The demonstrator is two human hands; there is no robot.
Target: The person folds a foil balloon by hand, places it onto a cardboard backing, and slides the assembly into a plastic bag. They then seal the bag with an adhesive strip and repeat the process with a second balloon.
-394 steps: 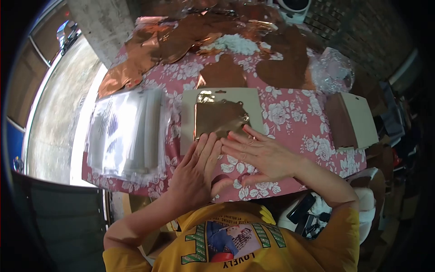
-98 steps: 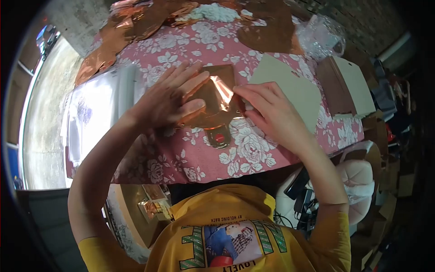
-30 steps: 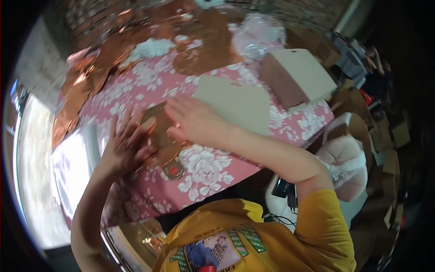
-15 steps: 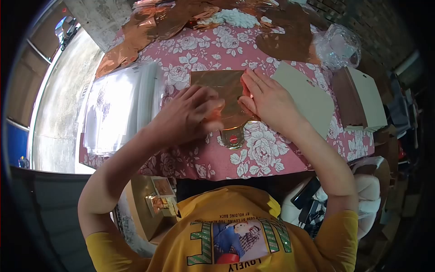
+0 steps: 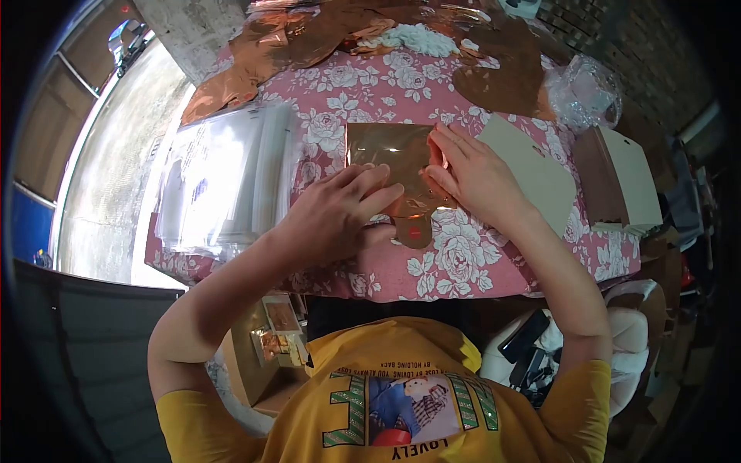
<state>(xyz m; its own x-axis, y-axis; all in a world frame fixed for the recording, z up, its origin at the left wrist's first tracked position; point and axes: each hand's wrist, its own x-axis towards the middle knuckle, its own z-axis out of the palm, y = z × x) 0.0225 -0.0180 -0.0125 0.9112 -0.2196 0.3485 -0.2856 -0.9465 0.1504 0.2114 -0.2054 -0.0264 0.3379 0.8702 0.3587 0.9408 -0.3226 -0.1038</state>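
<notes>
A shiny copper-gold foil piece [image 5: 390,147] lies on the flowered cloth in front of me. It has a rounded tab with a red mark [image 5: 414,232] at its near end. My left hand [image 5: 343,202] is over its lower left part, fingers bent and spread, the index fingertip on the foil and the thumb apart from it. My right hand [image 5: 480,171] lies along its right edge with the fingers stretched out and the thumb apart. The edge beneath the right fingers is partly hidden. A flat cream card [image 5: 532,166] lies just beyond my right hand.
A stack of clear plastic sleeves [image 5: 224,181] stands at left. More cream cards [image 5: 629,174] are stacked at right, below crumpled clear plastic [image 5: 583,92]. Copper foil sheets [image 5: 285,46] and a white heap [image 5: 413,38] lie along the back of the pink tablecloth [image 5: 382,89].
The whole view has shifted slightly, so things appear farther right. My left hand, blurred before, has steadied with its index finger stretched farther over the foil. My right hand keeps its place on the edge.
</notes>
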